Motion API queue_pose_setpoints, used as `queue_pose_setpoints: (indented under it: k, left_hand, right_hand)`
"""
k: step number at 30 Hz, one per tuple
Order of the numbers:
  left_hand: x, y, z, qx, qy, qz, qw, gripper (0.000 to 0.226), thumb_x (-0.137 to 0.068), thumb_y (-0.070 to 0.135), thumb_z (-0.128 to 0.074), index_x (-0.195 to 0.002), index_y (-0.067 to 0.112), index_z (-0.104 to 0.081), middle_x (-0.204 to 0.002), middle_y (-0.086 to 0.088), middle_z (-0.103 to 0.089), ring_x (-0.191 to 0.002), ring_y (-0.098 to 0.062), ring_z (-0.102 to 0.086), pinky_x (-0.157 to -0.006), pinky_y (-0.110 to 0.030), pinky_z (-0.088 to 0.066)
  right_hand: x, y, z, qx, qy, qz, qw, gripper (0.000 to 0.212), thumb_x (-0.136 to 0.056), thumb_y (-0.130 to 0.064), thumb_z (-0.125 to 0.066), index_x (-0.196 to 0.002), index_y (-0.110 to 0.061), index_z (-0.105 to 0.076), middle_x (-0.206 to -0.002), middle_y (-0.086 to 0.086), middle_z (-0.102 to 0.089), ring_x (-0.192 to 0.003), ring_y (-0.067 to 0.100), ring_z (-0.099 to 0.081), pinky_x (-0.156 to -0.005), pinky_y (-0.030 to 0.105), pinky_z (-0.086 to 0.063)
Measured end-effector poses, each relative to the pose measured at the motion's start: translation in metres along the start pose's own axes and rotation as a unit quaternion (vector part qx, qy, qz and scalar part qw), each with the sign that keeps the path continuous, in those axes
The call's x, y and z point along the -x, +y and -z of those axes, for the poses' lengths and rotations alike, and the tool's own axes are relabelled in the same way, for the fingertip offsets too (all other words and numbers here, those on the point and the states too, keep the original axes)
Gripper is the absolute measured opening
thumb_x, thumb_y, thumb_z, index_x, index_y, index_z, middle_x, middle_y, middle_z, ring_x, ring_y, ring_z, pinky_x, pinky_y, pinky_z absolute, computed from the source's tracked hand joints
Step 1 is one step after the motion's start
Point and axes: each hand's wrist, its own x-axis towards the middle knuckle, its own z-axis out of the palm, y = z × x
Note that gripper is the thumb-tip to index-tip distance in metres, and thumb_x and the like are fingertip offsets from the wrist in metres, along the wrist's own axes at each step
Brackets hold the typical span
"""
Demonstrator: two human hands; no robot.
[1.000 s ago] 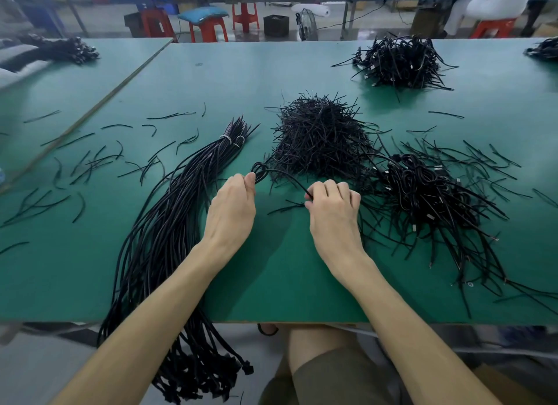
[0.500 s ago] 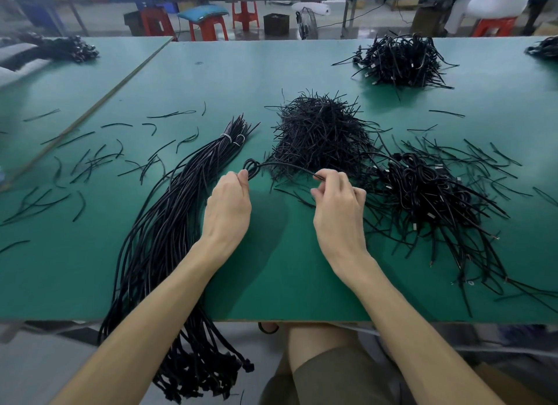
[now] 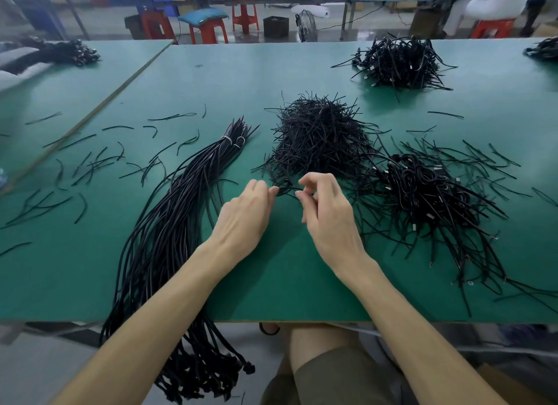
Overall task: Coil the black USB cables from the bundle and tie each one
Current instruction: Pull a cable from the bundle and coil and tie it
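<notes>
My left hand point(image 3: 245, 212) pinches a thin black cable point(image 3: 287, 190) at its fingertips, just above the green table point(image 3: 271, 283). My right hand point(image 3: 327, 214) is close beside it, fingers curled, thumb and forefinger pinching the same cable's other side. Most of that cable is hidden behind my fingers. The long bundle of black USB cables point(image 3: 178, 223) lies to the left of my left hand, bound with white ties point(image 3: 232, 141) at its far end; its plug ends hang over the table's front edge.
A heap of black twist ties point(image 3: 320, 132) sits just beyond my hands. Coiled cables point(image 3: 422, 193) are piled to the right, another pile point(image 3: 398, 60) lies at the far right. Loose ties point(image 3: 90, 166) are scattered at the left. Stools stand behind the table.
My hands have come together and moved a little away from me, toward the tie heap. The stretch of cable between them has shortened to a small piece.
</notes>
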Motion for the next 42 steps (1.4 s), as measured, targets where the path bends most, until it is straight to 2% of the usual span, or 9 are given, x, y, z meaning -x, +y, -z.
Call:
queue_pose_setpoints:
  k: [6,12,17,21,25,30,35,39,42]
  left_hand:
    - [0.007,0.005,0.003,0.057,-0.032,-0.049,0.997,0.055,-0.101,0.05,-0.011,-0.097,0.006,-0.045,-0.086,-0.006,-0.052,-0.07,-0.036,-0.052,-0.065,-0.047,-0.043]
    - [0.004,-0.004,-0.001,0.079,-0.038,-0.05,0.995,0.062,-0.1,0.058,-0.008,-0.094,0.01,-0.047,-0.077,-0.003,-0.055,-0.069,-0.029,-0.054,-0.063,-0.043,-0.041]
    - [0.002,-0.009,-0.006,0.058,-0.039,-0.056,0.996,0.055,-0.103,0.055,-0.01,-0.093,0.016,-0.047,-0.072,0.004,-0.053,-0.065,-0.016,-0.053,-0.06,-0.038,-0.034]
    - [0.002,-0.01,-0.006,0.056,-0.035,-0.067,0.996,0.058,-0.101,0.058,-0.008,-0.093,0.016,-0.047,-0.075,0.004,-0.054,-0.068,-0.023,-0.054,-0.061,-0.038,-0.035]
    - [0.002,-0.007,-0.005,0.063,-0.031,-0.063,0.996,0.058,-0.101,0.058,-0.009,-0.09,0.017,-0.048,-0.075,0.005,-0.054,-0.07,-0.02,-0.054,-0.064,-0.038,-0.037]
    - [-0.002,-0.004,-0.002,0.223,-0.049,-0.014,0.974,0.048,-0.111,0.044,-0.027,-0.077,0.014,-0.043,-0.068,0.006,-0.047,-0.065,-0.021,-0.043,-0.066,-0.041,-0.037]
    - [-0.005,0.0,0.001,0.377,-0.065,0.04,0.923,0.044,-0.112,0.031,-0.037,-0.07,0.017,-0.039,-0.057,0.008,-0.037,-0.05,-0.012,-0.031,-0.048,-0.022,-0.029]
    - [-0.006,-0.002,0.002,0.429,-0.072,0.076,0.897,0.044,-0.112,0.032,-0.037,-0.071,0.017,-0.041,-0.054,0.012,-0.035,-0.043,-0.008,-0.029,-0.041,-0.018,-0.025]
    - [-0.005,-0.001,0.002,0.433,-0.075,0.074,0.895,0.043,-0.112,0.032,-0.037,-0.072,0.017,-0.04,-0.055,0.01,-0.034,-0.043,-0.007,-0.029,-0.041,-0.018,-0.024]
  right_hand:
    - [0.003,-0.003,-0.001,0.029,-0.043,0.03,0.998,0.013,-0.104,-0.013,-0.055,-0.111,-0.002,-0.057,-0.105,0.006,-0.054,-0.063,0.027,-0.06,-0.059,0.047,-0.055]
    - [0.002,-0.003,0.0,0.047,-0.029,0.038,0.998,0.011,-0.101,-0.01,-0.059,-0.105,0.0,-0.062,-0.101,0.01,-0.055,-0.069,0.027,-0.062,-0.059,0.044,-0.056]
    - [0.002,-0.002,0.0,0.018,-0.034,0.033,0.999,0.011,-0.101,-0.009,-0.059,-0.104,0.0,-0.064,-0.1,0.011,-0.055,-0.062,0.027,-0.062,-0.06,0.045,-0.054]
    - [0.002,-0.004,0.001,0.011,-0.042,0.043,0.998,0.013,-0.103,-0.009,-0.057,-0.106,0.0,-0.066,-0.1,0.01,-0.056,-0.063,0.026,-0.06,-0.062,0.045,-0.054]
    - [0.003,-0.003,0.002,0.003,-0.038,0.051,0.998,0.014,-0.103,-0.009,-0.057,-0.106,0.0,-0.067,-0.1,0.009,-0.058,-0.06,0.021,-0.061,-0.062,0.041,-0.055]
    - [0.004,-0.002,0.001,-0.012,-0.029,0.057,0.998,0.013,-0.1,-0.011,-0.06,-0.108,0.0,-0.064,-0.101,0.006,-0.059,-0.063,0.016,-0.062,-0.068,0.038,-0.056]
    - [0.005,-0.001,0.002,-0.035,-0.032,0.031,0.998,0.016,-0.1,-0.017,-0.063,-0.104,-0.002,-0.061,-0.098,0.001,-0.06,-0.07,0.017,-0.063,-0.07,0.038,-0.056]
    - [0.004,-0.002,0.003,-0.046,-0.03,0.005,0.998,0.02,-0.103,-0.023,-0.054,-0.1,-0.005,-0.061,-0.084,-0.006,-0.057,-0.062,0.023,-0.059,-0.067,0.044,-0.053]
    - [0.004,0.0,0.003,-0.041,-0.039,0.013,0.998,0.016,-0.102,-0.021,-0.059,-0.101,-0.006,-0.063,-0.084,-0.01,-0.058,-0.063,0.013,-0.056,-0.069,0.042,-0.053]
